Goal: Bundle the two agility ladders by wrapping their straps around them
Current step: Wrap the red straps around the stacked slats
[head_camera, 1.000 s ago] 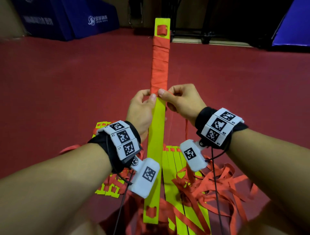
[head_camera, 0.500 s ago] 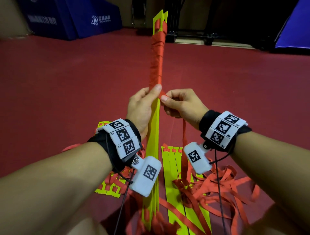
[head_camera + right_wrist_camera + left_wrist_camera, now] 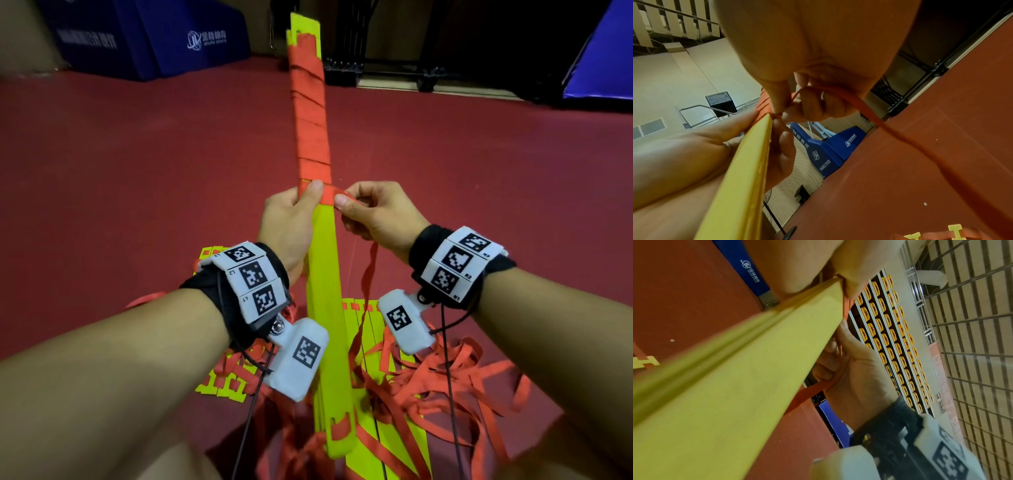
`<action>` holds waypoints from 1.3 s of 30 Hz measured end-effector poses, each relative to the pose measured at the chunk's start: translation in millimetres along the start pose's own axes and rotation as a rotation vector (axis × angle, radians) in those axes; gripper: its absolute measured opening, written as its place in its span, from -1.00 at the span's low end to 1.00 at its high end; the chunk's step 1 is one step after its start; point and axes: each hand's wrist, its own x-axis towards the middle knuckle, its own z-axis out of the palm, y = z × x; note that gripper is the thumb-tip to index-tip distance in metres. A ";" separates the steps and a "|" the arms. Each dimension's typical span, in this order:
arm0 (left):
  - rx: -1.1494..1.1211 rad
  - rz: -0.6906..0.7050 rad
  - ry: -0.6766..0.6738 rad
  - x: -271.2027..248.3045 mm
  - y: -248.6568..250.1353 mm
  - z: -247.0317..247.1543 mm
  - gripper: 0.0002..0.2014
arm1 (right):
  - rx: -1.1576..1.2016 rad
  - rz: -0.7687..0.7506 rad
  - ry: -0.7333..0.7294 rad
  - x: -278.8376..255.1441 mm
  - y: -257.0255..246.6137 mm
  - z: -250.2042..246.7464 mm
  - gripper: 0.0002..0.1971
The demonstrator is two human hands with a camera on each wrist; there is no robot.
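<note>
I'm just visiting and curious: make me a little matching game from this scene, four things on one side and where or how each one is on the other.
Things:
1. left hand
2. right hand
3. blue mat
4. loose straps

States:
A. tangled on the floor
B. far end of the floor, upper left
C. grips the yellow slats, thumb on the wrap
D. pinches the red strap

Pairs: 1-C, 2-D, 3-B, 4-A
</note>
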 end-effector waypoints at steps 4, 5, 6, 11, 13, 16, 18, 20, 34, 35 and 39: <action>0.005 0.007 0.010 1.7 -2.7 -5.0 -0.78 | -0.009 -0.004 -0.005 -3.1 -2.6 -0.7 -0.74; 0.005 -0.005 0.013 2.3 -2.2 -4.7 -0.86 | -0.007 -0.008 -0.015 -3.7 -4.1 0.3 -0.76; 0.002 -0.021 0.023 4.1 -3.0 -4.8 -0.87 | -0.010 -0.013 -0.025 -4.3 -5.2 1.2 -0.77; -0.214 -0.101 0.055 5.2 0.4 -0.4 -0.94 | -0.019 -0.028 -0.068 -6.2 -8.7 4.5 -0.75; -0.179 -0.094 0.016 4.5 -0.6 1.0 -0.73 | -0.019 -0.030 -0.082 -6.3 -9.5 6.0 -0.75; -0.104 -0.082 -0.017 4.6 -3.1 1.0 -0.63 | -0.012 -0.025 -0.087 -6.1 -8.2 5.3 -0.76; -0.127 -0.084 -0.014 4.9 -2.7 0.7 -0.79 | -0.002 -0.015 -0.088 -6.2 -6.8 4.6 -0.77; -0.155 -0.095 -0.053 2.9 -0.1 1.0 -0.89 | 0.014 0.002 -0.093 -6.3 -5.3 5.0 -0.79; -0.260 -0.092 -0.039 4.8 -0.1 -9.2 -0.90 | -0.037 -0.058 -0.067 -6.3 -3.0 5.0 -0.77; -0.240 -0.090 -0.040 4.9 -0.5 -10.0 -0.91 | -0.051 -0.083 -0.052 -6.3 -3.1 4.2 -0.77; -0.048 -0.032 0.059 8.2 -8.2 -13.1 -0.89 | -0.101 -0.166 -0.020 -5.2 -3.2 2.9 -0.79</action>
